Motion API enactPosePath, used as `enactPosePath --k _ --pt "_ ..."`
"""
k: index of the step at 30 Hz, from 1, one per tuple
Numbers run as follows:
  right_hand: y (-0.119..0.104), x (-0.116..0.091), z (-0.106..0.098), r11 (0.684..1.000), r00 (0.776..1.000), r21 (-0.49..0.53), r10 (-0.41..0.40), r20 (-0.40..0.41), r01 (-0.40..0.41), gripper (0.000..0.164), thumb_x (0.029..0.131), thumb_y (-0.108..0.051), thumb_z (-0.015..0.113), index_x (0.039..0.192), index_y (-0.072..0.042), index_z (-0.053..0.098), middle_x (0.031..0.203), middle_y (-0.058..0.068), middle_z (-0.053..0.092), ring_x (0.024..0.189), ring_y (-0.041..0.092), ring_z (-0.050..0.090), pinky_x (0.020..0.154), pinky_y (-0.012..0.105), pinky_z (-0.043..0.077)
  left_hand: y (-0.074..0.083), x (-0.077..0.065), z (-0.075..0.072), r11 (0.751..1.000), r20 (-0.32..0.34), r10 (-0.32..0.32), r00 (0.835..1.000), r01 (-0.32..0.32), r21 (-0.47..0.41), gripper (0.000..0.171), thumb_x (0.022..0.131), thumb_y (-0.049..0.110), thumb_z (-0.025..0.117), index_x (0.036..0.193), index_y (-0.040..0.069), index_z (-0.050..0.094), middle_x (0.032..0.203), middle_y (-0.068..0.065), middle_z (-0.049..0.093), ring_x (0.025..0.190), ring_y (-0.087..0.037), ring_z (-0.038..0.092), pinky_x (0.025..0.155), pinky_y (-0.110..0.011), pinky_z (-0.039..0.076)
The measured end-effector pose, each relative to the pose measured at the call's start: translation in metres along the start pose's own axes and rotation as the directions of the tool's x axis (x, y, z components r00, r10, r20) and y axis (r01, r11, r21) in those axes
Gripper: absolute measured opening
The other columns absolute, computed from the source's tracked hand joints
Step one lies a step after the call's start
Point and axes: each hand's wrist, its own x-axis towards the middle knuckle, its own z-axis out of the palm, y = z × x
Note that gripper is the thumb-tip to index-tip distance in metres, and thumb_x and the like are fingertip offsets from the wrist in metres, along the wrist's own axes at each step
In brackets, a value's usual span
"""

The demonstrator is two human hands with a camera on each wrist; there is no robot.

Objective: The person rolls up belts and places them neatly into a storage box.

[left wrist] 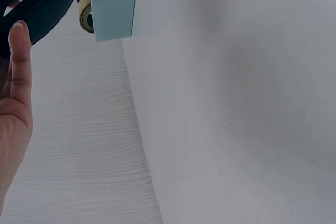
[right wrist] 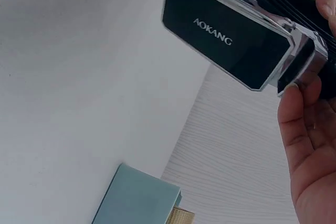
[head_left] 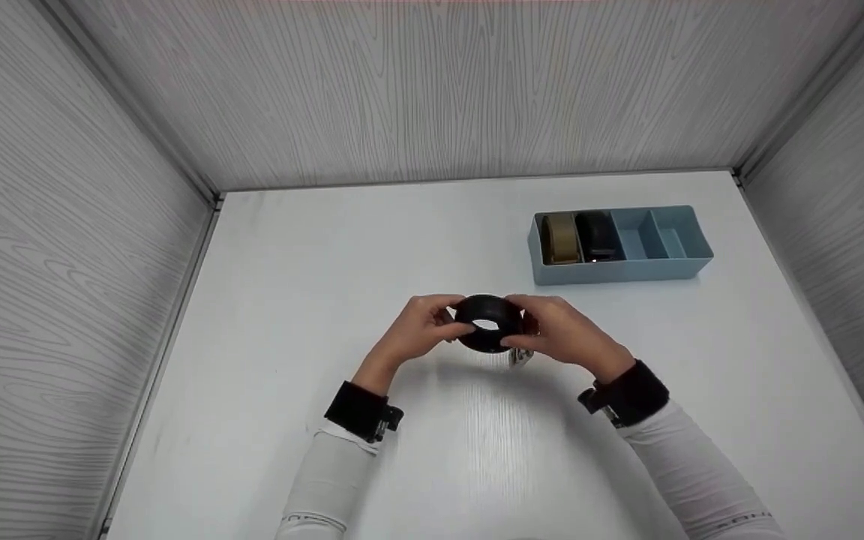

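Note:
A coiled black belt (head_left: pixel 487 307) is held above the white table in front of me, its open centre showing as a hole. My left hand (head_left: pixel 418 328) pinches the coil on its left side, thumb in front. On the other side my right hand (head_left: pixel 565 331) grips the coil by its buckle end. The right wrist view shows the shiny buckle (right wrist: pixel 226 34), a dark plate lettered AOKANG with a silver edge. In the left wrist view the belt (left wrist: pixel 56 4) is partly cut off at the upper left corner.
A blue-grey divided box (head_left: pixel 619 271) stands at the back right of the table (head_left: pixel 312 285). Its leftmost compartment holds a tan rolled belt (head_left: pixel 565 238), the one beside it a black rolled belt (head_left: pixel 595 232). Wood-grain panels (head_left: pixel 432 97) enclose the table at the back and sides.

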Motion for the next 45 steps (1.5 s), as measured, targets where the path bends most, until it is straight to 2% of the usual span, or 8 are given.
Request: enactPosePath --k 9,15,22,26,31,35,38,45 --pt "-0.008 -0.004 -0.008 0.995 0.989 -0.026 -0.099 -0.108 0.096 0.048 0.087 -0.027 0.076 0.13 -0.014 0.059 0.102 -0.002 0.061 0.08 0.015 0.055 0.059 0.029 0.049 0.009 0.002 0.001 0.992 -0.006 0.007 1.0 -0.008 -0.128 0.034 0.088 0.006 0.072 0.121 -0.002 0.065 0.099 -0.012 0.069 0.071 -0.044 0.065 0.061 -0.025 0.05" --pt "-0.009 -0.007 -0.009 0.983 0.978 -0.089 -0.169 -0.125 0.159 0.058 0.086 -0.024 0.077 0.139 -0.019 0.055 0.113 0.002 0.065 0.083 0.014 0.059 0.063 0.032 0.051 0.028 -0.001 0.001 0.988 -0.002 0.004 1.0 -0.005 -0.157 0.033 0.089 0.002 0.07 0.12 -0.005 0.065 0.098 -0.009 0.069 0.071 -0.042 0.064 0.062 -0.026 0.051" --pt "-0.008 -0.01 -0.01 0.971 0.969 -0.146 -0.209 -0.133 0.189 0.053 0.085 -0.015 0.078 0.135 -0.019 0.061 0.101 0.006 0.068 0.081 0.013 0.062 0.064 0.031 0.051 0.022 0.004 0.011 0.986 0.016 -0.031 0.999 0.033 -0.166 0.036 0.09 0.003 0.069 0.123 -0.006 0.062 0.097 -0.009 0.068 0.073 -0.041 0.062 0.064 -0.025 0.049" --pt "-0.003 -0.014 -0.012 0.976 0.978 -0.166 -0.16 -0.131 0.137 0.052 0.083 -0.012 0.079 0.133 -0.019 0.063 0.099 0.007 0.07 0.075 0.012 0.061 0.061 0.03 0.049 0.001 0.014 0.023 0.99 0.046 -0.066 0.997 0.071 -0.121 0.038 0.091 0.013 0.07 0.127 0.001 0.063 0.102 -0.006 0.069 0.077 -0.027 0.066 0.069 -0.036 0.054" --pt "0.006 -0.021 -0.018 0.98 0.987 -0.191 -0.077 -0.143 0.049 0.052 0.082 -0.013 0.08 0.132 -0.018 0.064 0.107 0.009 0.071 0.08 0.015 0.064 0.066 0.034 0.051 -0.013 0.027 0.036 0.985 0.055 -0.119 0.991 0.112 0.128 0.046 0.092 0.034 0.069 0.13 0.01 0.063 0.12 -0.001 0.065 0.093 -0.014 0.065 0.081 -0.033 0.052" --pt "0.015 -0.03 -0.03 0.973 0.984 -0.225 0.011 -0.176 -0.051 0.052 0.082 -0.016 0.08 0.131 -0.016 0.064 0.104 0.009 0.072 0.076 0.016 0.064 0.065 0.037 0.05 -0.011 0.036 0.046 0.922 0.034 -0.141 0.989 0.119 0.369 0.054 0.093 0.045 0.064 0.134 0.01 0.059 0.129 -0.001 0.061 0.11 -0.014 0.06 0.09 -0.029 0.047" --pt "0.023 -0.037 -0.044 0.961 0.973 -0.244 0.079 -0.216 -0.132 0.051 0.082 -0.017 0.08 0.13 -0.015 0.065 0.086 0.005 0.07 0.062 0.015 0.055 0.058 0.035 0.045 -0.009 0.046 0.054 0.841 0.049 -0.112 0.992 0.068 0.537 0.049 0.097 0.04 0.059 0.135 0.01 0.059 0.132 -0.003 0.06 0.12 -0.016 0.056 0.097 -0.032 0.044" --pt "0.038 -0.048 -0.074 0.927 0.937 -0.25 0.209 -0.28 -0.281 0.051 0.085 -0.02 0.076 0.134 -0.013 0.062 0.064 0.002 0.056 0.052 0.016 0.045 0.049 0.034 0.036 0.0 0.08 0.076 0.524 0.142 -0.094 0.985 -0.073 0.848 0.045 0.1 0.033 0.055 0.139 0.011 0.054 0.142 -0.005 0.051 0.131 -0.019 0.046 0.1 -0.037 0.041"
